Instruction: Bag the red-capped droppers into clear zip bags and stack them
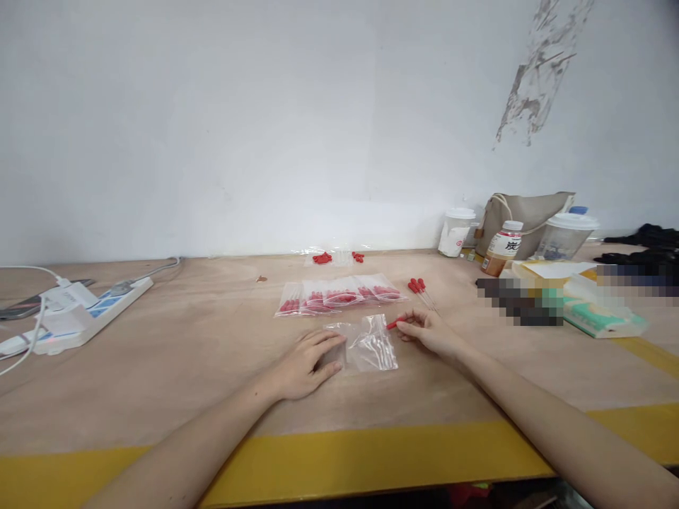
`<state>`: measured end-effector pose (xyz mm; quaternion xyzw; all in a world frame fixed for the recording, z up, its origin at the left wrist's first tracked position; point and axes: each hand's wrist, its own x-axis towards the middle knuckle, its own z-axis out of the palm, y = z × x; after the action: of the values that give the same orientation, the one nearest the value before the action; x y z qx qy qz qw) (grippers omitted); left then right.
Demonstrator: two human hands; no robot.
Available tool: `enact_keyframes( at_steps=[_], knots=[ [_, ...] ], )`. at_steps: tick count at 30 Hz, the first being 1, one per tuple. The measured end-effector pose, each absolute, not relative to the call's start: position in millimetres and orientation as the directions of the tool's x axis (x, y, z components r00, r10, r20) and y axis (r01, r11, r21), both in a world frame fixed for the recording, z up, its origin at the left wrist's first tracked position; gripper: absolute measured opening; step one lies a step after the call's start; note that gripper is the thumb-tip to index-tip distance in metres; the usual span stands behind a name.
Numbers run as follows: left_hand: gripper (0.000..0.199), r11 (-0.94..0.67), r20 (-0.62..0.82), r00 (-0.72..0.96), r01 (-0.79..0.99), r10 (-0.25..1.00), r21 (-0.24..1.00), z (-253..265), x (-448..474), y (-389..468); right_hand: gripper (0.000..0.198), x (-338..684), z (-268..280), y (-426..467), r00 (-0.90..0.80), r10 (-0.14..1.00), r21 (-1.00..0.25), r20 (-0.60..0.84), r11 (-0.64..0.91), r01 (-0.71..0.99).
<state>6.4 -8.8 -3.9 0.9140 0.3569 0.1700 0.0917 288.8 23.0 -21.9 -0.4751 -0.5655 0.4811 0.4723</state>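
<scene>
A clear plastic zip bag lies flat on the table between my hands. My left hand rests on its left end, fingers stretched out and thumb apart. At the bag's right edge, my right hand pinches a red-handled tool, whose red end points left at the bag's edge. The rest of that tool is hidden by my fingers. Just beyond my right hand lie several similar tools with red handles and thin metal shafts. Behind the bag, several filled zip bags with red pieces overlap in a row.
Two more bags with red pieces lie by the wall. On the left are a power strip with chargers and a phone. To the right stand a lidded cup, a drink bottle, a grey bag and a tissue pack.
</scene>
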Motion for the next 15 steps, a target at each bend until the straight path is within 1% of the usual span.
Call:
enact_keyframes(
  at_steps=[2,3,5,7,9,11,13,15],
  knots=[
    [0.044,-0.724,0.252,0.68,0.623,0.688,0.296,-3,6,-9,0.023,295,-21,23,-0.229,0.96,-0.941,0.161,0.22,0.259],
    [0.044,-0.724,0.25,0.681,0.622,0.688,0.298,-3,6,-8,0.023,297,-20,23,-0.276,0.943,-0.909,0.188,0.274,0.316],
    [0.039,-0.716,0.239,0.677,0.63,0.696,0.3,-1,5,-8,0.023,301,-19,24,-0.31,0.925,-0.864,0.219,0.331,0.379],
    [0.034,-0.697,0.249,0.652,0.653,0.716,0.296,0,4,-6,0.021,303,-18,25,-0.304,0.924,-0.841,0.233,0.348,0.414],
    [0.033,-0.686,0.306,0.614,0.669,0.727,0.287,1,3,-4,0.02,305,-17,27,-0.283,0.926,-0.828,0.249,0.355,0.434],
    [0.029,-0.708,0.359,0.612,0.643,0.704,0.291,1,3,-3,0.021,305,-17,28,-0.274,0.927,-0.826,0.256,0.357,0.437],
    [0.03,-0.75,0.347,0.665,0.581,0.662,0.317,0,5,-1,0.022,304,-17,28,-0.278,0.926,-0.827,0.254,0.357,0.433],
    [0.034,-0.775,0.279,0.731,0.528,0.623,0.348,-1,6,1,0.023,302,-17,26,-0.3,0.921,-0.823,0.248,0.363,0.437]
  ],
)
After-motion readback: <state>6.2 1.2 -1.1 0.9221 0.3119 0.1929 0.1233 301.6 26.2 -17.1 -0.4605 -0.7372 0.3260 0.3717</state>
